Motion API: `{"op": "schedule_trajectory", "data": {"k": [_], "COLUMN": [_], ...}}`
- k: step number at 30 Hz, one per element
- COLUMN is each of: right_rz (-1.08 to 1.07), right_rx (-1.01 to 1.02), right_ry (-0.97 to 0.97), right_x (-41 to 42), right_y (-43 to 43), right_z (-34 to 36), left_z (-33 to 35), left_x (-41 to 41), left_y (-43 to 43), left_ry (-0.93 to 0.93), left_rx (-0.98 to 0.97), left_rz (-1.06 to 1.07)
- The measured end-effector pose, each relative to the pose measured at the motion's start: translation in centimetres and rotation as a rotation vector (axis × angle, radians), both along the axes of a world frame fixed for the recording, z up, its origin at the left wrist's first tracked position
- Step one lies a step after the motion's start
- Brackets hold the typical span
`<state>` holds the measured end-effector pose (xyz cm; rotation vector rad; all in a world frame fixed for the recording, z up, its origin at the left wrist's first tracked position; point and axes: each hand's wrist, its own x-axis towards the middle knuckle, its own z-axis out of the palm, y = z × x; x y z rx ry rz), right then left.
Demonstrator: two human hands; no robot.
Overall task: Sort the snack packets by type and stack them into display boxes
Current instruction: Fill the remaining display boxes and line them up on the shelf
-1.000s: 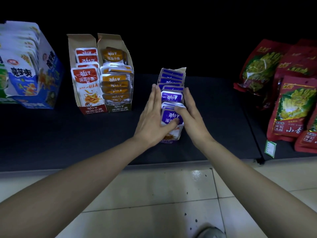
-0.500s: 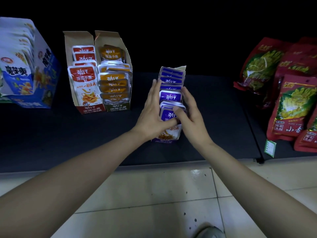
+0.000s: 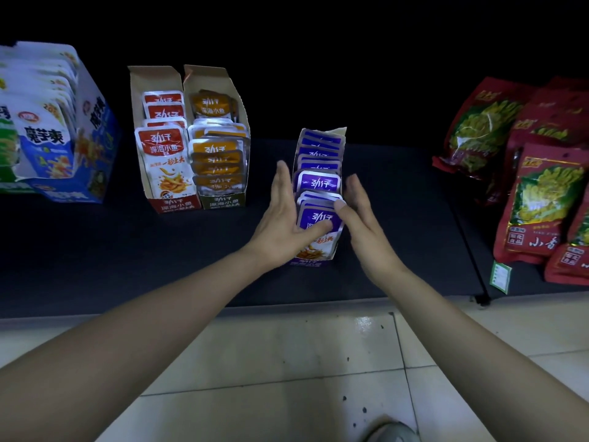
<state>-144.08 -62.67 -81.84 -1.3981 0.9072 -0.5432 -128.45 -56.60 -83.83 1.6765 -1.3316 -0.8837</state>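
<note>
easing apart is the change to note: half a second back both hands squeezed the row from either side, and now the right hand [image 3: 360, 224] has come off the cardboard, with a dark gap showing between its fingers and the box wall. its fingers are straight and held together, and only the thumb tip touches the top edge of the front packets. the left hand [image 3: 282, 224] lies flat along the left side of the purple display box [image 3: 310, 261], fingers straight and pressed together, thumb laid across the face of the front packet.

the purple packets [image 3: 317, 183] stand on edge in one row inside that box, which sits in the middle of the dark shelf [image 3: 95, 250], well apart from the red box [image 3: 175, 204] and the orange box [image 3: 223, 200] that stand touching each other to the left. a blue box [image 3: 73, 186] is further left, and big red bags [image 3: 541, 199] lie to the right.

this looks like the end of squaring up the purple row. the packets near the front overlap unevenly, so one more nudge may be needed before the box counts as tidy.
</note>
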Motion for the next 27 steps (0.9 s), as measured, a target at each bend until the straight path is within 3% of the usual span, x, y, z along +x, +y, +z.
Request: {"op": "schedule_trajectory", "data": {"k": [4, 9, 15, 17, 22, 27], "right_rz": [0.096, 0.205, 0.112, 0.077, -0.001, 0.042], "right_rx": [0.04, -0.048, -0.214, -0.284, -0.346, -0.322], "right_ry": [0.001, 0.065, 0.103, 0.146, 0.204, 0.238], "right_x": [-1.2, -0.7, 0.3, 0.6, 1.5, 3.2], "right_y": [1.2, 0.8, 1.3, 1.0, -1.7, -4.5], "right_z": [-0.4, -0.5, -2.4, -3.1, -3.2, -2.8], "left_z": [-0.4, 0.5, 0.8, 0.5, -0.3, -0.7], "left_x": [0.7, 0.7, 0.6, 0.7, 3.1, 5.0], "left_y": [1.5, 0.6, 1.1, 1.9, 4.9, 6.8], "left_ry": [-0.014, 0.114, 0.095, -0.008, -0.564, -0.74], "left_rx": [-0.011, 0.022, 0.051, 0.053, -0.123, -0.142], "left_rz": [-0.059, -0.04, -0.007, 0.047, 0.257, 0.341]}}
